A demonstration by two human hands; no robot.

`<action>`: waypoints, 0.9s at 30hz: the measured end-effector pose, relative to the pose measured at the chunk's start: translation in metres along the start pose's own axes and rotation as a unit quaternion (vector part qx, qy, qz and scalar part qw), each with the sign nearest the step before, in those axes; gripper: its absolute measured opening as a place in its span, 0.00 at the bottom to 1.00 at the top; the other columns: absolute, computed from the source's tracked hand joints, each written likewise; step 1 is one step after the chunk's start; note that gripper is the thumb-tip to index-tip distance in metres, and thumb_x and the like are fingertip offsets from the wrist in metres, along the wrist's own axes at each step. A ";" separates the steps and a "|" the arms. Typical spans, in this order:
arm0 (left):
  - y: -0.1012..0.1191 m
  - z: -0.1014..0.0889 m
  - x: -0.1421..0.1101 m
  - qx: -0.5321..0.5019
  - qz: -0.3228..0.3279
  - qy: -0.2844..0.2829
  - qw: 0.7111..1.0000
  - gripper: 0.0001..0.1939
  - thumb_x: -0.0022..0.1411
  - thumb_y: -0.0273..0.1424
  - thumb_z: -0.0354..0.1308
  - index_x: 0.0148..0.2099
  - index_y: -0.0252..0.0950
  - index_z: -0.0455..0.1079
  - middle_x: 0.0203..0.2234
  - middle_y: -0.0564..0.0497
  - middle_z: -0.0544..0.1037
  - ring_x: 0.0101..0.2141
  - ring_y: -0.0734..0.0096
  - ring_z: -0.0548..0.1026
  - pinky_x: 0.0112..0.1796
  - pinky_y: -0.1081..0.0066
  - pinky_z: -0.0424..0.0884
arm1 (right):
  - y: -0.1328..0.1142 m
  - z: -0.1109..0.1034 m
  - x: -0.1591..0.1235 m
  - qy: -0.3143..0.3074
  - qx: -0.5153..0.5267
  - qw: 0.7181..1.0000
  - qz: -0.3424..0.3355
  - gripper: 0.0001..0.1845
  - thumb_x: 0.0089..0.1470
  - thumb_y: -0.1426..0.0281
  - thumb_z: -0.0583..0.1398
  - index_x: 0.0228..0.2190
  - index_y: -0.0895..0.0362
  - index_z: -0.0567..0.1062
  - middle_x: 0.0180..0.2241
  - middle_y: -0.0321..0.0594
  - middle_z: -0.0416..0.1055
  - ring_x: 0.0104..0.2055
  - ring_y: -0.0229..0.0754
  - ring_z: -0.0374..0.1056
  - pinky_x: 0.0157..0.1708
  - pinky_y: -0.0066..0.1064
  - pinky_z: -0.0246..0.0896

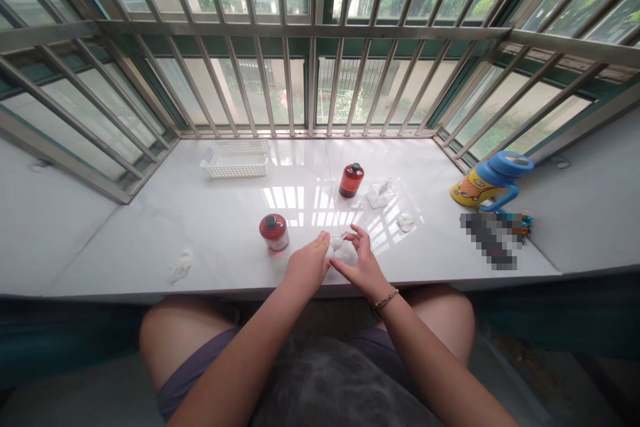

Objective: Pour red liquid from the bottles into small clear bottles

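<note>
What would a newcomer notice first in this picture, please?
The steel window bars fill the top of the view. Below them, at the front of the white sill, the left hand and right hand meet over something small and clear. At the sill's right end stands a yellow cup with a blue lid.

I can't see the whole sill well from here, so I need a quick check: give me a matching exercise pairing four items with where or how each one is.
Things:
1. White plastic basket
2. Amber bottle
3. Yellow cup with blue lid
4. Right hand

Places or states:
A. Bracelet on the wrist
B. At the right end of the sill
C. At the back left of the sill, by the window bars
D. Upright near the middle of the sill, beyond the hands

Pairs: 1-C, 2-D, 3-B, 4-A
</note>
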State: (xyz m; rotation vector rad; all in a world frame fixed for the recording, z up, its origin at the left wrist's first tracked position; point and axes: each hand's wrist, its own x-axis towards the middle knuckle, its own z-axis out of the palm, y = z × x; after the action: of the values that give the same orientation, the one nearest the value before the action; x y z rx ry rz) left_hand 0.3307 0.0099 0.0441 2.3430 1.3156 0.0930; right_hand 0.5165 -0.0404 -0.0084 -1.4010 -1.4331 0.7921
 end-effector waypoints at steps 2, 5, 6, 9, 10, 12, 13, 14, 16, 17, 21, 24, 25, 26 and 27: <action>0.000 0.000 0.000 0.002 0.000 0.003 1.000 0.37 0.72 0.27 0.62 0.78 0.41 0.56 0.75 0.44 0.61 0.70 0.55 0.69 0.63 0.58 0.75 | 0.001 0.001 0.000 -0.013 0.007 1.000 -0.012 0.53 0.57 0.57 0.72 0.71 0.47 0.49 0.63 0.50 0.68 0.72 0.56 0.61 0.74 0.60 0.53; -0.001 0.001 -0.001 -0.001 0.004 0.015 1.000 0.35 0.73 0.29 0.61 0.78 0.43 0.57 0.75 0.44 0.62 0.70 0.54 0.69 0.63 0.58 0.75 | 0.000 0.002 -0.001 0.029 -0.006 0.999 -0.018 0.49 0.59 0.57 0.71 0.70 0.47 0.52 0.65 0.51 0.64 0.73 0.57 0.59 0.75 0.61 0.49; -0.001 0.002 -0.001 -0.002 0.006 0.020 1.000 0.34 0.74 0.30 0.60 0.78 0.43 0.58 0.74 0.44 0.63 0.70 0.54 0.69 0.63 0.58 0.75 | -0.001 0.003 -0.001 0.040 -0.005 0.999 -0.016 0.48 0.59 0.58 0.71 0.70 0.48 0.53 0.63 0.51 0.66 0.71 0.56 0.62 0.74 0.62 0.50; -0.003 0.007 -0.001 0.004 0.021 0.033 0.999 0.35 0.73 0.27 0.60 0.77 0.42 0.58 0.74 0.43 0.63 0.70 0.55 0.69 0.64 0.59 0.75 | -0.001 0.003 -0.001 0.005 0.015 1.000 -0.022 0.49 0.59 0.58 0.71 0.70 0.47 0.51 0.61 0.50 0.69 0.69 0.56 0.64 0.74 0.62 0.52; -0.004 0.009 -0.001 0.009 0.028 0.041 0.999 0.35 0.72 0.26 0.60 0.77 0.40 0.59 0.74 0.42 0.63 0.70 0.56 0.68 0.65 0.59 0.74 | -0.001 0.003 -0.002 -0.005 0.015 1.000 -0.026 0.50 0.59 0.59 0.71 0.71 0.47 0.50 0.63 0.51 0.68 0.71 0.56 0.62 0.74 0.62 0.51; -0.006 0.014 0.000 0.023 0.043 0.061 0.997 0.34 0.72 0.25 0.59 0.77 0.36 0.60 0.74 0.40 0.63 0.72 0.57 0.66 0.67 0.58 0.71 | -0.001 0.003 -0.002 0.013 0.003 1.000 -0.025 0.50 0.59 0.58 0.71 0.71 0.47 0.51 0.67 0.52 0.64 0.74 0.57 0.58 0.75 0.62 0.48; -0.007 0.017 0.000 0.030 0.050 0.069 0.996 0.33 0.73 0.26 0.59 0.76 0.34 0.60 0.74 0.39 0.63 0.72 0.56 0.65 0.68 0.58 0.70 | -0.001 0.003 -0.002 0.032 -0.004 0.999 -0.021 0.49 0.59 0.58 0.71 0.71 0.48 0.53 0.67 0.52 0.63 0.74 0.57 0.58 0.75 0.62 0.48; -0.008 0.019 0.000 0.036 0.054 0.075 0.995 0.32 0.73 0.26 0.59 0.76 0.31 0.60 0.74 0.37 0.63 0.72 0.56 0.65 0.69 0.58 0.69 | -0.001 0.003 -0.003 0.046 -0.007 0.999 -0.014 0.48 0.59 0.58 0.71 0.70 0.48 0.54 0.66 0.52 0.65 0.72 0.57 0.60 0.75 0.62 0.50; -0.010 0.023 0.001 0.044 0.061 0.078 0.994 0.32 0.73 0.26 0.58 0.76 0.28 0.59 0.74 0.36 0.62 0.72 0.55 0.65 0.69 0.58 0.69 | -0.002 0.003 -0.003 0.032 0.002 0.999 -0.009 0.47 0.59 0.59 0.71 0.69 0.48 0.54 0.61 0.50 0.69 0.70 0.56 0.64 0.73 0.62 0.54; -0.011 0.025 0.001 0.045 0.064 0.078 0.994 0.33 0.73 0.26 0.58 0.76 0.27 0.59 0.74 0.35 0.62 0.72 0.55 0.65 0.68 0.58 0.69 | -0.002 0.002 -0.004 0.013 0.009 1.000 -0.011 0.48 0.59 0.59 0.71 0.70 0.47 0.52 0.61 0.50 0.70 0.70 0.56 0.63 0.73 0.62 0.54; -0.013 0.027 0.001 0.041 0.068 0.085 0.993 0.32 0.74 0.28 0.57 0.76 0.29 0.58 0.74 0.35 0.63 0.71 0.57 0.67 0.67 0.59 0.71 | -0.004 0.001 -0.004 0.023 0.016 0.999 -0.030 0.50 0.60 0.61 0.70 0.71 0.46 0.48 0.64 0.51 0.67 0.73 0.56 0.60 0.75 0.64 0.49; -0.012 0.027 -0.001 0.041 0.071 0.092 0.992 0.32 0.74 0.28 0.56 0.76 0.30 0.58 0.73 0.35 0.64 0.71 0.57 0.68 0.65 0.61 0.73 | -0.003 0.000 -0.001 0.027 0.009 0.999 -0.028 0.45 0.60 0.61 0.70 0.68 0.47 0.53 0.60 0.50 0.69 0.67 0.55 0.67 0.72 0.62 0.55; -0.012 0.027 -0.001 0.043 0.071 0.093 0.992 0.33 0.73 0.27 0.56 0.76 0.30 0.57 0.73 0.35 0.63 0.71 0.57 0.68 0.65 0.61 0.73 | -0.002 0.000 0.000 0.013 0.008 0.999 -0.028 0.45 0.60 0.61 0.70 0.68 0.47 0.53 0.60 0.50 0.69 0.68 0.55 0.66 0.72 0.62 0.56; -0.011 0.027 -0.001 0.045 0.071 0.093 0.992 0.33 0.73 0.27 0.56 0.76 0.29 0.57 0.74 0.34 0.63 0.71 0.56 0.68 0.65 0.61 0.73 | -0.002 -0.001 0.000 0.002 0.009 0.999 -0.030 0.46 0.59 0.61 0.70 0.68 0.47 0.52 0.61 0.51 0.68 0.69 0.56 0.65 0.72 0.61 0.56; -0.010 0.027 -0.002 0.047 0.070 0.091 0.992 0.33 0.73 0.27 0.55 0.76 0.29 0.57 0.74 0.34 0.63 0.71 0.56 0.68 0.65 0.60 0.73 | -0.002 -0.001 0.001 0.003 0.011 0.999 -0.034 0.48 0.59 0.61 0.71 0.69 0.46 0.51 0.63 0.51 0.67 0.71 0.56 0.63 0.73 0.62 0.55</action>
State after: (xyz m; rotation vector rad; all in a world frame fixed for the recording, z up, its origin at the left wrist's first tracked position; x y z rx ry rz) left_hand 0.3291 0.0037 0.0157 2.5554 1.2614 0.3016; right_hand 0.5173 -0.0396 -0.0063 -1.3298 -1.4565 0.7574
